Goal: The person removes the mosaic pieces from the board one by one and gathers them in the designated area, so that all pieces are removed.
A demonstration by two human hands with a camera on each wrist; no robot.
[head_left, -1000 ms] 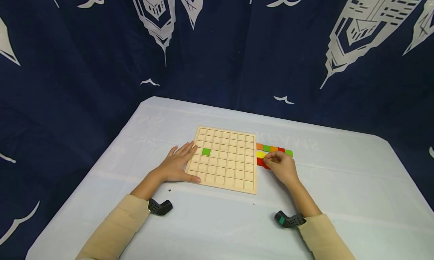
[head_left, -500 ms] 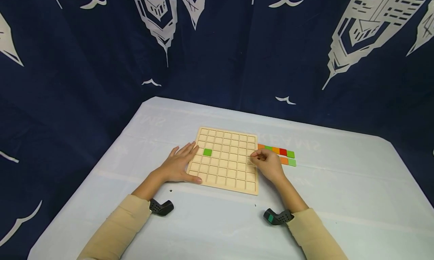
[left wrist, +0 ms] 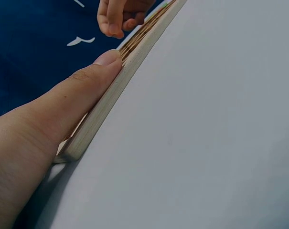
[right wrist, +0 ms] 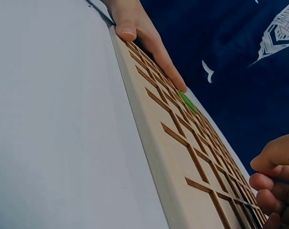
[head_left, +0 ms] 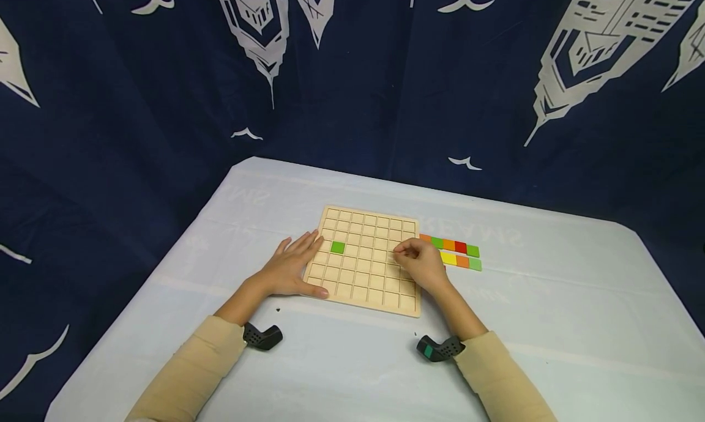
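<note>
Pale tbl (head_left: 551,299), navy curtain bkgd (head_left: 138,104)

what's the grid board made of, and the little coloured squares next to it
The grid board looks like pale unfinished wood: matt light tan, with a thick plain edge and cut square recesses in the wrist views. The coloured squares look like painted or dyed tiles, flat and evenly coloured; wood or plastic cannot be told from here.

1 wooden grid board (head_left: 366,263), 1 green tile (head_left: 338,247) in it, approx. 8 loose tiles (head_left: 459,255) beside, 2 hands.
</note>
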